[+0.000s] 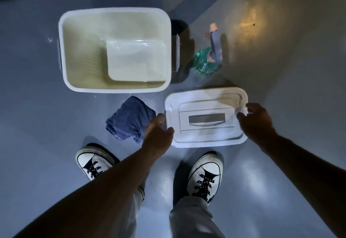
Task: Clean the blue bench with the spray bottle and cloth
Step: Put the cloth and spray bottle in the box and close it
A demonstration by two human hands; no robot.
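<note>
Both hands, left hand (159,131) and right hand (256,120), grip the lid (206,118) beside the cloth (129,120); keep it level.

Glossy floor (46,106); plastic lid (206,118) (smooth); soft cloth (129,120).

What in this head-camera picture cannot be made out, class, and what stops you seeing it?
- Blue bench: not in the head view, which looks down at the floor.
- Spray bottle: seen from above, so any label is hidden.
- Lid: motion blur smears its far corner near the right hand.
- Left hand: its fingertips curl under the lid edge, out of sight.
- Cloth: bunched, so its folds hide its shape.
</note>
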